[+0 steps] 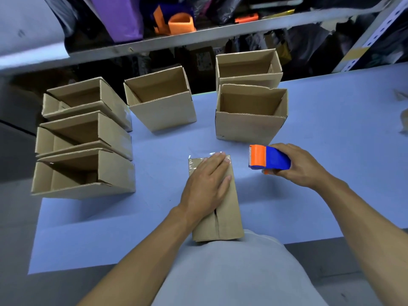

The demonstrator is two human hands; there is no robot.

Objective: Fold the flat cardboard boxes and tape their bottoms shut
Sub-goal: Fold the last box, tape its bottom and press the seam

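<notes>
At lower centre of the frame, the left hand (206,186) presses flat, fingers straight, on the upturned brown cardboard box (227,219) lying on the blue table (331,173). Clear tape shows at the box's far end. Just right, the right hand (295,165) grips a blue-and-orange tape dispenser (268,160). Open folded boxes (163,107) stand behind.

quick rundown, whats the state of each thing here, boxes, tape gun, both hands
box being taped: bottom up, flaps closed, clear tape at the far end
left hand: flat, pressing on that box
right hand: gripping the tape dispenser
tape dispenser: held above the table, off the box
three boxes at left: on their sides, open
three boxes at back: upright, tops open
</notes>
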